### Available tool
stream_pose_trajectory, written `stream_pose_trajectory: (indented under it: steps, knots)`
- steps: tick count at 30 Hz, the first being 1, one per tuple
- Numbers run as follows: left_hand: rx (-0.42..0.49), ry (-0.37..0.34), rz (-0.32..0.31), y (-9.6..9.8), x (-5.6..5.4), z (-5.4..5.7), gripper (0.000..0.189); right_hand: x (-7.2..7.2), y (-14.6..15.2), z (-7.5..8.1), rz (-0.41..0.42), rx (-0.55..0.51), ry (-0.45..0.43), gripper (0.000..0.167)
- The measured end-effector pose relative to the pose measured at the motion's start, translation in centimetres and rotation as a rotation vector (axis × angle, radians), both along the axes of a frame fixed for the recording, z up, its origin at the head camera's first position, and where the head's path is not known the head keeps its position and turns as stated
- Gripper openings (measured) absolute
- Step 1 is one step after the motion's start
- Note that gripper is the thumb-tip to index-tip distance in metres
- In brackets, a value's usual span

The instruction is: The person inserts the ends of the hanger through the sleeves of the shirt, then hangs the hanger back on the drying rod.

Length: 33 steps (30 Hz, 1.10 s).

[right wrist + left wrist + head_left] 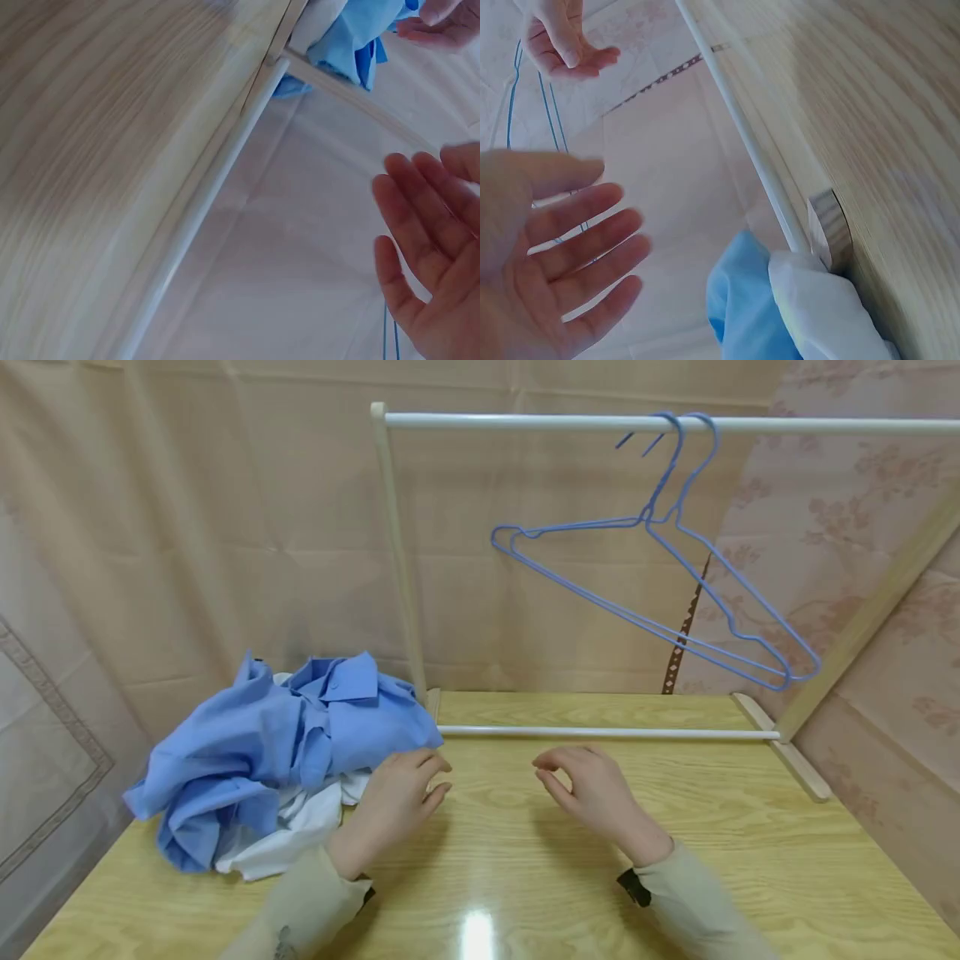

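Observation:
My left hand [393,806] hovers over the table just right of a crumpled blue shirt [255,727], its fingers loosely bent and holding nothing. Under the blue shirt lies a white garment [300,835], mostly hidden. The shirt's collar and a button face up near the rack's left post. My right hand [596,793] is above the middle of the table, relaxed, with nothing in it. In the left wrist view the left hand's fingers [592,247] are spread apart; the right wrist view shows the right palm [442,270] bare. Two blue wire hangers [652,518] hang from the rack's top rail.
The clothes rack has a white top rail [525,422], a wooden left post [397,552] and a slanting right post [870,618]. Its low white bar [600,732] crosses the back of the wooden table [510,843]. Beige curtains [225,527] hang behind.

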<state>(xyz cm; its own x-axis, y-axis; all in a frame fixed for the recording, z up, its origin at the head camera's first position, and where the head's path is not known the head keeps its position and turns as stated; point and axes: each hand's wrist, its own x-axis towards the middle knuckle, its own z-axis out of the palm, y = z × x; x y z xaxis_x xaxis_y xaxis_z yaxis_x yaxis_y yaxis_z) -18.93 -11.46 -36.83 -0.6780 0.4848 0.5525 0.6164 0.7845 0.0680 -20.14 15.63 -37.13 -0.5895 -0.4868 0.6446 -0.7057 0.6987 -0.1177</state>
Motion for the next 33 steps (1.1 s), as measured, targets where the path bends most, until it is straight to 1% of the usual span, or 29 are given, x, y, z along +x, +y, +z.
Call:
stream_pose_trajectory:
  steps: [2,4,7,12,14,17,21,25,29,33]
  knots:
    - [0.045,0.068,0.011,-0.3,-0.2,0.1,0.015,-0.4,-0.6,0.0,0.012,-0.043,0.010,0.006]
    - [0.086,0.119,0.025,-0.7,-0.3,0.2,0.014,-0.6,-1.3,0.0,0.022,-0.067,-0.005,0.005]
    - [0.113,0.157,0.058,-1.2,-0.4,0.3,0.013,-0.9,-2.3,-0.1,0.023,-0.081,-0.066,0.006]
    - [0.138,0.165,0.112,-2.5,-0.9,0.9,0.010,-1.5,-3.9,-0.5,0.019,-0.136,-0.189,0.014]
    - [0.156,0.172,0.133,-3.1,-1.1,1.3,0.009,-1.8,-4.5,-0.6,0.027,-0.181,-0.235,0.015]
    - [0.186,0.199,0.184,-4.2,-1.3,2.0,0.007,-2.3,-5.5,-0.6,0.049,-0.249,-0.307,0.015]
    - [0.225,0.213,0.250,-5.3,-1.3,2.8,0.006,-3.0,-6.9,-0.8,0.085,-0.345,-0.411,0.015]
    - [0.250,0.210,0.270,-5.9,-1.5,3.2,0.007,-3.6,-8.2,-1.1,0.121,-0.445,-0.476,0.012]
    - [0.281,0.214,0.287,-6.6,-1.6,3.4,0.011,-3.9,-9.5,-1.4,0.142,-0.511,-0.534,0.013]
    - [0.319,0.217,0.337,-7.7,-1.8,3.6,0.023,-4.1,-10.5,-1.6,0.154,-0.570,-0.614,0.020]
